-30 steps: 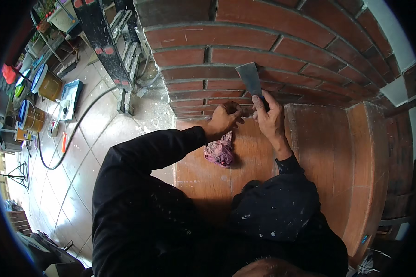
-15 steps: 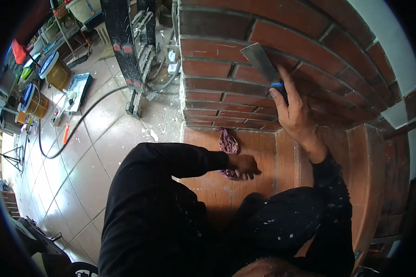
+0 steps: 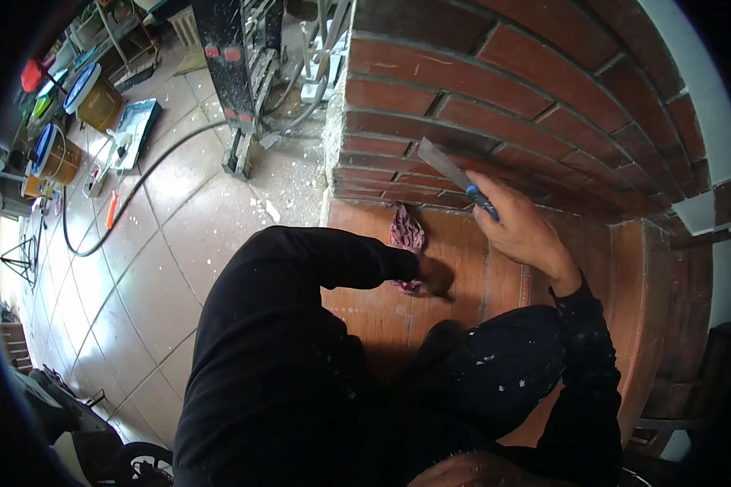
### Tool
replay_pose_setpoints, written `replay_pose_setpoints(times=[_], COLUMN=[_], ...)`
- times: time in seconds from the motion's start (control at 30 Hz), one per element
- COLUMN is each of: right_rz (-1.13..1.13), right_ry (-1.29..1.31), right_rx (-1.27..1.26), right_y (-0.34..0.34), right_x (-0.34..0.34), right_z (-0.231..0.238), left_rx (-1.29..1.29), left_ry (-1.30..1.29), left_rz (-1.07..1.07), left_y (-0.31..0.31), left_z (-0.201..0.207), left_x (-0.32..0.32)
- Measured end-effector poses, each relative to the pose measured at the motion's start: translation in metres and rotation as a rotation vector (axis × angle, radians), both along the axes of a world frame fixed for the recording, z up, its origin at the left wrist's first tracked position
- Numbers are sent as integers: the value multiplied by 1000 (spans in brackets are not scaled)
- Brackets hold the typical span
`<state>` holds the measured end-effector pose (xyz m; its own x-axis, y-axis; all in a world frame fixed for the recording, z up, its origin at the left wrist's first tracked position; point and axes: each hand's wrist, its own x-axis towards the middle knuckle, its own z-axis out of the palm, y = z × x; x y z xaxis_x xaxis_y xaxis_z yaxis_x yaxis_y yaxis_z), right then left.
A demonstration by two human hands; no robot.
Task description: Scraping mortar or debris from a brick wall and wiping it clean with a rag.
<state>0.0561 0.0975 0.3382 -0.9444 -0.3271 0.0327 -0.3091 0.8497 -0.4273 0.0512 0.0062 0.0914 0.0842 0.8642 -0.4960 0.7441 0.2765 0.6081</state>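
My right hand grips a putty knife by its blue and dark handle. Its flat metal blade points up and left, in front of the lower courses of the red brick wall; whether it touches the bricks I cannot tell. Low over the brown tiled step is my left hand, its fingers dim and mostly hidden. A crumpled pinkish-purple rag lies on the tiles near the wall's foot, partly covered by my left wrist.
Left of the wall stands a paint-spattered black ladder. A dark hose curves over the pale floor tiles. Farther left are lidded buckets, a paint tray and an orange-handled tool.
My right hand has brought the putty knife down the wall, and its blade now tilts lower to the left. My left hand stays by the rag. The view has shifted slightly.
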Motion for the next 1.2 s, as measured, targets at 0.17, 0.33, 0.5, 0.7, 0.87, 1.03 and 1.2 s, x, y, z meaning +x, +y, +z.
replay_pose_setpoints(times=[0.17, 0.33, 0.5, 0.7, 0.87, 1.03, 1.2], right_rz=[16, -32, 23, 19, 145, 292, 462], right_ry=[-307, -288, -386, -391, -284, -127, 113], right_rx=[-6, -32, -119, -102, -69, -92, -226], right_y=[-17, -24, -14, -13, -24, -61, -93], right_x=[-23, -49, -57, -60, -40, -11, 8], right_z=[-41, -64, -73, -74, -39, 15, 38], left_rx=[-513, 285, 153, 94, 292, 721, 877], left_ry=[-16, 236, 127, 384, 440, 492, 877], left_rz=[-531, -104, 284, 210, 137, 36, 53], left_y=[-27, -30, -47, -91, -88, -16, 60], left_z=[-13, -35, -45, -69, -103, -63, -15], left_x=[8, -39, -74, -33, -18, -35, -64])
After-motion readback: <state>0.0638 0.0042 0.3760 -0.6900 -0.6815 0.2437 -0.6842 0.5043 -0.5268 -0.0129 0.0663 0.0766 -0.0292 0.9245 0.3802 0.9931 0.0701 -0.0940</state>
